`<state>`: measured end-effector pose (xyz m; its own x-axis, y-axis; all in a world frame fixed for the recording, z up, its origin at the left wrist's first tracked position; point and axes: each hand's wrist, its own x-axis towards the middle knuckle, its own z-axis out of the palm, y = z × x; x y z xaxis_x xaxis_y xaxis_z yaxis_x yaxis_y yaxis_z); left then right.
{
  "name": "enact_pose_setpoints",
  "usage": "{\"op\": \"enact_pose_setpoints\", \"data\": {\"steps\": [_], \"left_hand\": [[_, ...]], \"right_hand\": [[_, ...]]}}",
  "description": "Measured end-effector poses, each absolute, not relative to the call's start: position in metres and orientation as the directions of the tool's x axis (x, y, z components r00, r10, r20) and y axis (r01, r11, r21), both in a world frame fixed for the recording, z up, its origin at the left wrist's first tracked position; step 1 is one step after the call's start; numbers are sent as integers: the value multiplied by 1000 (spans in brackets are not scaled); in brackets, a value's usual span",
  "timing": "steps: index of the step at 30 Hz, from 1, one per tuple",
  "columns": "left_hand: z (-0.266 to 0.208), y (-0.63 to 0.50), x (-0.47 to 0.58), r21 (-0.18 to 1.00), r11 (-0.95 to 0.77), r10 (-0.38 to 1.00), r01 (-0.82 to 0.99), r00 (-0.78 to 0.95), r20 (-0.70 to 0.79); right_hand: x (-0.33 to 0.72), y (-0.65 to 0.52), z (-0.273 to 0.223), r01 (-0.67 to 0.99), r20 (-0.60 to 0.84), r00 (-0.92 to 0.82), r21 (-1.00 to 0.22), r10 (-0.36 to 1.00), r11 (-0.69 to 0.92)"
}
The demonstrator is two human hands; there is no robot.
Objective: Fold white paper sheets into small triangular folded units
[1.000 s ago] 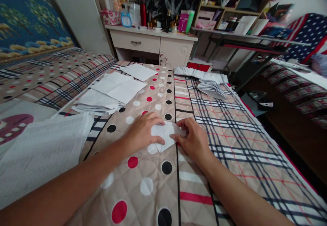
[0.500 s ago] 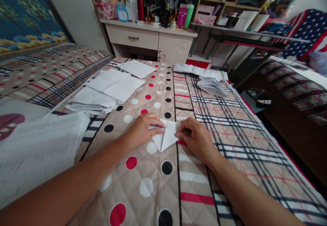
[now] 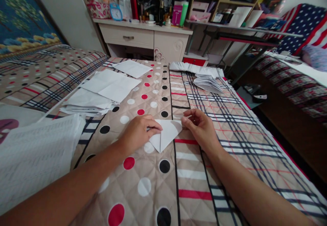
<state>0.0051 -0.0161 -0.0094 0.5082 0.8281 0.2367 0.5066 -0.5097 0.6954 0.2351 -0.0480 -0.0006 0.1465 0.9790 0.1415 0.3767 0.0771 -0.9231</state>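
A small folded sheet of white paper (image 3: 167, 133) lies on the bedspread, one corner pointing toward me and a crease running down its middle. My left hand (image 3: 141, 130) grips its left side, fingers closed together at the crease and covering that part. At the right corner, my right hand (image 3: 198, 125) pinches the paper between thumb and forefinger, its other fingers curled. Part of the paper's upper layer looks slightly shaded near that hand.
Stacked white paper sheets (image 3: 97, 96) lie at left, near printed pages (image 3: 41, 151). Folded paper pieces (image 3: 208, 83) and a long row of them (image 3: 196, 68) rest at the far right of the bedspread (image 3: 143, 171). Behind stands a cream dresser (image 3: 127, 35).
My right hand has shifted slightly right and up to the paper's corner, and more of the paper's right half shows. My left hand stays on its left side. The view has shifted slightly.
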Motion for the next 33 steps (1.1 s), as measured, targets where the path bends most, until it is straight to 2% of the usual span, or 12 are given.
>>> {"op": "enact_pose_setpoints", "data": {"steps": [3, 7, 10, 16, 19, 25, 33], "left_hand": [[-7, -19, 7, 675, -487, 850, 555, 480, 218], [-5, -16, 9, 670, -440, 882, 598, 427, 198], [-3, -6, 1, 653, -442, 885, 615, 416, 207], [9, 16, -27, 699, -446, 804, 559, 593, 39], [14, 16, -32, 662, -466, 782, 588, 624, -4], [16, 7, -29, 599, -505, 775, 621, 632, -2], [14, -2, -28, 464, -571, 791, 677, 606, 87]], "right_hand": [[230, -50, -1, 490, 200, 86, -861, 976, 134], [217, -54, 0, 741, 321, -145, -592, 936, 318], [213, -52, 1, 799, 332, -194, -493, 923, 345], [223, -42, 0, 809, 287, -236, -472, 928, 352], [228, -36, -2, 786, 263, -281, -488, 923, 379], [232, -33, -3, 752, 227, -304, -539, 925, 379], [231, -37, -5, 734, 269, -260, -569, 927, 371]]}}
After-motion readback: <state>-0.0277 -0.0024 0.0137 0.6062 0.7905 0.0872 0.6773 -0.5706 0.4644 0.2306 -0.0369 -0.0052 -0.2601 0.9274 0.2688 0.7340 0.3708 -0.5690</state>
